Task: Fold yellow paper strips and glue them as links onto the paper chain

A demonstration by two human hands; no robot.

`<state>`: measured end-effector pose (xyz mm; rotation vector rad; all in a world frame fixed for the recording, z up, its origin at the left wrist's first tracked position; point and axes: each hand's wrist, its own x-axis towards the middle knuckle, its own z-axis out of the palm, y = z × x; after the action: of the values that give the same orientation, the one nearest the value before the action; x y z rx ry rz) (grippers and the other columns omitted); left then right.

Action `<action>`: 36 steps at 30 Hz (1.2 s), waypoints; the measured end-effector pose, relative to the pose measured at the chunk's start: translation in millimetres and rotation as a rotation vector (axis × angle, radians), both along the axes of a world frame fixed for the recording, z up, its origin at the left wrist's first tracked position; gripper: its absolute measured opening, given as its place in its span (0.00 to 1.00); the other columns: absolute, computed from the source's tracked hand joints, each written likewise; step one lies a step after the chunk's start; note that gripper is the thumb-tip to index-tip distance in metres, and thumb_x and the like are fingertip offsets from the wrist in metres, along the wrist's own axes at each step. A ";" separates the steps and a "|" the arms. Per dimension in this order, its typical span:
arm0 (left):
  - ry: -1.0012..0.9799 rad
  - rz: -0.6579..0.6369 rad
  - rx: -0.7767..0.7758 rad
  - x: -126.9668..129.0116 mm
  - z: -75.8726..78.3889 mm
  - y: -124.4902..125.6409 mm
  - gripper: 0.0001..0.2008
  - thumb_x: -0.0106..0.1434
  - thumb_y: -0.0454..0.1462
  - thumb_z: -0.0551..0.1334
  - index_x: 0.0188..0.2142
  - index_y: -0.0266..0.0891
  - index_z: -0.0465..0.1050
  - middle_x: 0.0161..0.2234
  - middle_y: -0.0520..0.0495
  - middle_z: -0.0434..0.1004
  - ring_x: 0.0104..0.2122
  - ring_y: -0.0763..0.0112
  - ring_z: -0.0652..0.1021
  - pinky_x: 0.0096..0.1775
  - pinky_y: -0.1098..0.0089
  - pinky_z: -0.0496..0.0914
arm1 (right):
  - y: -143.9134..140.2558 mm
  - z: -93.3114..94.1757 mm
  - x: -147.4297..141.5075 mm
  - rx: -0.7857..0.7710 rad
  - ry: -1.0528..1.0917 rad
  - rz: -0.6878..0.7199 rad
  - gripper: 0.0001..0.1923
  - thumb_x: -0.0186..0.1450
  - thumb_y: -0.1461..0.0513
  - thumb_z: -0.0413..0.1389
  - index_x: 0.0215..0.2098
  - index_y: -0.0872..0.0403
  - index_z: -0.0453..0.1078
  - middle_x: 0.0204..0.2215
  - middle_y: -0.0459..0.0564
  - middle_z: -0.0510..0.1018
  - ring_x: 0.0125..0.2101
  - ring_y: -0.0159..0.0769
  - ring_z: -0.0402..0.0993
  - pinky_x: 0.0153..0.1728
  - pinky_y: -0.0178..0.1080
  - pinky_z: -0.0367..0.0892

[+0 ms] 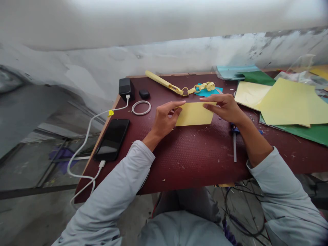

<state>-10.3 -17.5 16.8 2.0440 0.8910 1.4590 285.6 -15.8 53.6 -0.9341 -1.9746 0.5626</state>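
Folding a yellow paper on the desk (200, 160)

Left of it lies a phone (112, 139). The left hand (164, 118) pinches the yellow paper (194, 114) by its left edge, the right hand (222, 106) pins its top right corner; aligned edges and firm pressing should make a clean crease.

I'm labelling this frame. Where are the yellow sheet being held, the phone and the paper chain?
Yellow sheet (194, 114), head view: bare middle between the hands.
Phone (112, 139), head view: middle of its dark screen.
Paper chain (204, 86), head view: links over the blue scrap.
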 end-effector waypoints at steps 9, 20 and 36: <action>-0.138 -0.079 -0.187 1.5 -6.4 5.7 0.11 0.71 0.37 0.71 0.51 0.42 0.88 0.43 0.44 0.90 0.36 0.68 0.86 0.40 0.67 0.79 | 0.6 -4.1 -1.4 -0.091 0.099 -0.037 0.11 0.69 0.54 0.71 0.46 0.50 0.89 0.38 0.49 0.88 0.34 0.35 0.77 0.34 0.40 0.70; -0.510 0.148 -0.237 -6.2 -21.3 30.5 0.12 0.70 0.38 0.72 0.53 0.41 0.84 0.49 0.43 0.89 0.45 0.66 0.88 0.49 0.64 0.83 | -0.5 -4.6 -11.2 -0.675 0.511 0.097 0.27 0.60 0.54 0.79 0.53 0.50 0.79 0.37 0.49 0.85 0.28 0.35 0.80 0.30 0.40 0.84; -0.308 -0.311 -0.723 6.0 4.9 -7.3 0.30 0.60 0.55 0.80 0.52 0.37 0.82 0.43 0.39 0.90 0.34 0.65 0.89 0.36 0.68 0.83 | -12.4 -19.7 -43.3 -0.606 0.468 0.071 0.17 0.58 0.54 0.79 0.34 0.56 0.81 0.27 0.49 0.83 0.22 0.32 0.76 0.23 0.36 0.78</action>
<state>-4.3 -24.9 21.8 1.3107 0.7749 1.0336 242.3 -28.2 33.9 -0.9710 -1.4325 1.3366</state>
